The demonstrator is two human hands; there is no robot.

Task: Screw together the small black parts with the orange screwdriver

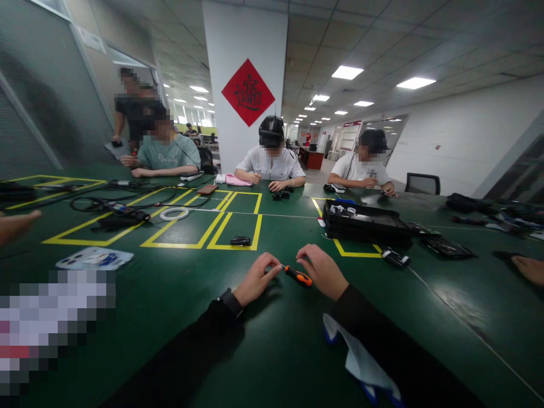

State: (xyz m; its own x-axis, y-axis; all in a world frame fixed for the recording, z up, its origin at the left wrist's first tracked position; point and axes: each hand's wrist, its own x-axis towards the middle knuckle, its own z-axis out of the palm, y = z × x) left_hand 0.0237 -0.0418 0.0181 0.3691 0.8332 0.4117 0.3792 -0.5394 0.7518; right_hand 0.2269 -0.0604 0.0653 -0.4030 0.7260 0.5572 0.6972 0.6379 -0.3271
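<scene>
A screwdriver (299, 276) with an orange and black handle slants between my two hands, low over the green table. My left hand (257, 279), with a dark band on its wrist, pinches the thin shaft near its tip. Just beyond the handle is my right hand (323, 271), its thumb and forefinger curled close together. Whatever those fingertips hold, if anything, is too small to make out. Beneath my right forearm lies a pale cloth-like piece with blue edges (361, 360).
Yellow tape outlines mark the green table (178, 294). Ahead sits a small black object (240, 241); to the right, a black tray (365, 224) with parts and a black device (395, 258). Cables (123, 209) lie left. Several people sit opposite; others' hands show at both edges.
</scene>
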